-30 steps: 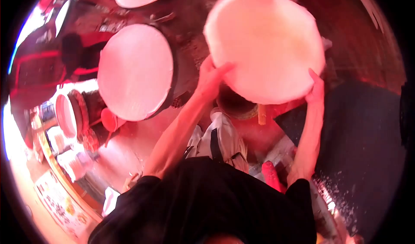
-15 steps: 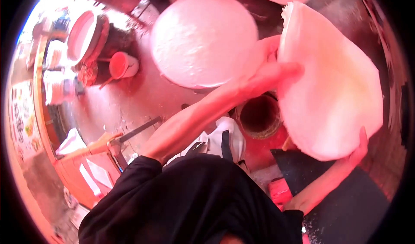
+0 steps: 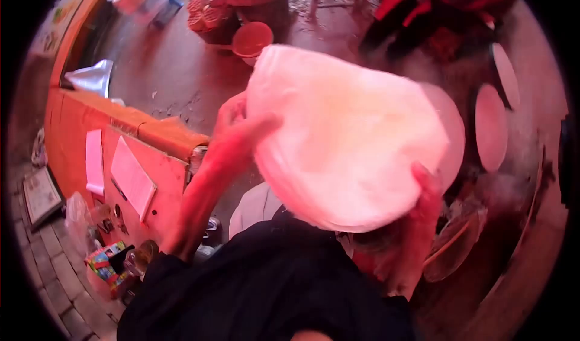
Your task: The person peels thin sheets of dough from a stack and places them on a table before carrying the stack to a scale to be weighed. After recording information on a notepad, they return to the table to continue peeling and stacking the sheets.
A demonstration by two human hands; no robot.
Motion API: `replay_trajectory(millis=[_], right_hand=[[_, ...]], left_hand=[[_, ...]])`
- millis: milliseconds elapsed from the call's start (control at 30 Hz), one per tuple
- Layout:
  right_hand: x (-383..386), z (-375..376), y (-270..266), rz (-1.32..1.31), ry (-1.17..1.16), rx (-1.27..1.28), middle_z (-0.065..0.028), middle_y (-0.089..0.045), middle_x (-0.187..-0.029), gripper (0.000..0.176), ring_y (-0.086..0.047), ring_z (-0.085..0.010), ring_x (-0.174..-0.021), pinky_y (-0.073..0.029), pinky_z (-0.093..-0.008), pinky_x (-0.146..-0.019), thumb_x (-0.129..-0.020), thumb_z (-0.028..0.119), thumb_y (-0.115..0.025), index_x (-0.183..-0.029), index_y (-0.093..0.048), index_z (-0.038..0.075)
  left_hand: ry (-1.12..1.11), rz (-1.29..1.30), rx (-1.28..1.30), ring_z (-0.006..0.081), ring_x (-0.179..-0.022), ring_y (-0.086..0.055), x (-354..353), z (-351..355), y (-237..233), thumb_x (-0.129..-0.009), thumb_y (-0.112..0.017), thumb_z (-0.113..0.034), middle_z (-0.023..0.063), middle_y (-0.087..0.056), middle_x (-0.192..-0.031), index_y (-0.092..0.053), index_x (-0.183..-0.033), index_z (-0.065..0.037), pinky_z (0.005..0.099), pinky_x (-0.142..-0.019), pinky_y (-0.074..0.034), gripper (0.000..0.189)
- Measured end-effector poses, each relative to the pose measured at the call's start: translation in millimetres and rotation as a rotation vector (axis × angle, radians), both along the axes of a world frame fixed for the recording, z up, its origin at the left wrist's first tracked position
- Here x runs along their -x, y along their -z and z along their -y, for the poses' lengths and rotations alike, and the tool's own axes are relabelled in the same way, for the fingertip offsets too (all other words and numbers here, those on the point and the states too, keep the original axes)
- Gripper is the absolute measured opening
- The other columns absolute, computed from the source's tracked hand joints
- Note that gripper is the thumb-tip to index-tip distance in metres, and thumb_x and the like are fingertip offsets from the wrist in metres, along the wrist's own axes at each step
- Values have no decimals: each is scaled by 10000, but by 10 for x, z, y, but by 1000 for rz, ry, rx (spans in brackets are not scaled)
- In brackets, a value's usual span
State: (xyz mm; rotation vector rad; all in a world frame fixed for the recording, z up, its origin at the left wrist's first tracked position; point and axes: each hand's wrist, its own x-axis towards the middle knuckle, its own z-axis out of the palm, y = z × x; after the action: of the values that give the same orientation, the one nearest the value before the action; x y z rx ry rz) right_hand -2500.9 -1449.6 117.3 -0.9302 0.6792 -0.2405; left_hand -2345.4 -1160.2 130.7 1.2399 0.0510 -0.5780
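Right of the orange bench [image 3: 151, 132] edge, left hand [image 3: 235, 126] clamped on the rim of a thin round sheet [image 3: 344, 135], thumb on top. Held aloft and spread wide (likely so the limp, pale, floppy film cannot fold). Right hand [image 3: 426, 190] pinching the opposite rim. Farther right, flat pale discs [image 3: 490, 126].

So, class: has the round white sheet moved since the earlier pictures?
Yes. The sheet has swung across the view and now sits right beside the red cup.
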Motion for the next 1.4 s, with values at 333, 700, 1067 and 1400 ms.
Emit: replay_trajectory(millis=[333,700,1067,1400], right_hand=[[-2051,-1291,639,-222,-636,-118,-188,-632,-1145,488,-644,-272,-1010,-512,-363,-909,-819,95,-674,-1237,-522,-106],[-4429,-2284,711,-101,-1111,-25,-93,-677,-1009,404,-643,-152,-884,-507,-275,-761,-833,190,-666,-1151,-604,-52],[-6173,-4269,1042,-325,-1177,-112,-112,-682,-935,326,-659,-160,-788,-527,-293,-680,-838,135,-661,-1105,-614,-47],[-7816,-5770,734,-201,-1057,-86,-128,-678,-1036,350,-663,-172,-887,-536,-292,-787,-838,105,-666,-1134,-607,-71]], left_hand=[[-451,-270,78,270,-972,-654,-450,-1808,707,-819,-594,-85,200,-626,-1101,-494,-1224,106,350,-865,-537,459],[-890,-218,30,271,-1088,-606,-1351,-2390,829,-822,-605,-63,178,-590,-1224,-438,-1325,76,358,-963,-479,548],[-1044,-291,72,271,-1102,-601,-2752,-4150,1078,-829,-601,-69,179,-587,-1234,-447,-1324,72,353,-951,-482,538],[-952,-235,-70,238,-1054,-606,-4798,-5797,605,-820,-608,-67,167,-596,-1193,-470,-1285,83,339,-923,-489,508]])
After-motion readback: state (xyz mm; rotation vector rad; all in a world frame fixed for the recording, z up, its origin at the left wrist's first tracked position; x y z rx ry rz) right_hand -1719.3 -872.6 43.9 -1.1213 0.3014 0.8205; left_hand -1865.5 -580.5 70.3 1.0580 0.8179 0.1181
